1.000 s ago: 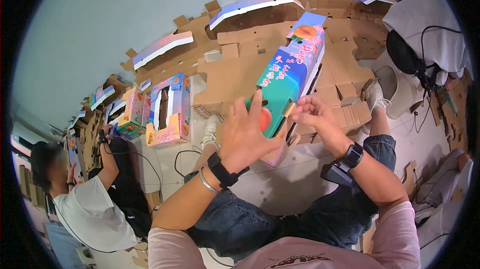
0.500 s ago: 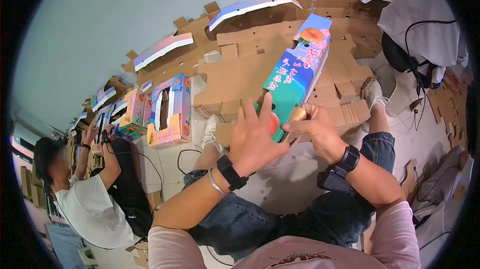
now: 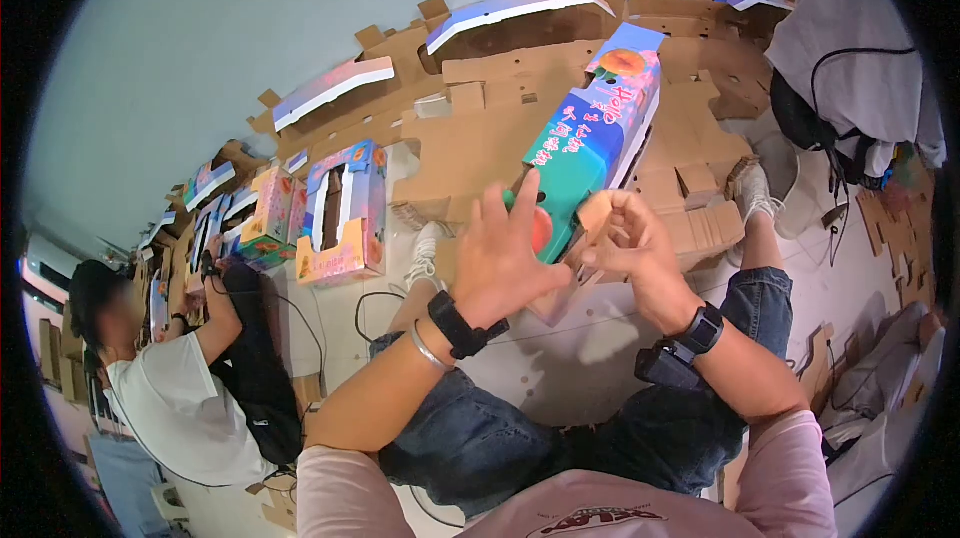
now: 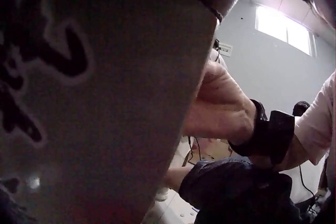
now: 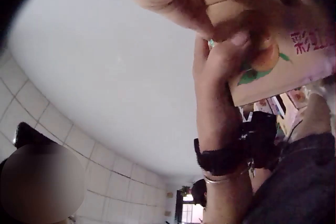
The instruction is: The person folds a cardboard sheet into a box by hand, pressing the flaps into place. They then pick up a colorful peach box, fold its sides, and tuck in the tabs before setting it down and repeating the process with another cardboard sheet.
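A long printed carton, blue and green with a peach picture, slants away from the body in the head view. My left hand holds its near left corner, fingers spread on the green face; in the right wrist view its thumb lies on the peach-printed end panel. At the near right corner, my right hand pinches a small brown flap, which stands out from the carton. The carton's dark surface fills much of the left wrist view and hides the left fingers.
Under and behind the carton lie large flattened brown cardboard sheets. Folded printed boxes stand on the floor at left, near a seated person in a white shirt. A grey-draped chair with hanging cables is at right.
The brown flap stands out more, and the right fingers have shifted up around it. The carton moved slightly right, then slightly back. At left, the other person's arms have lowered.
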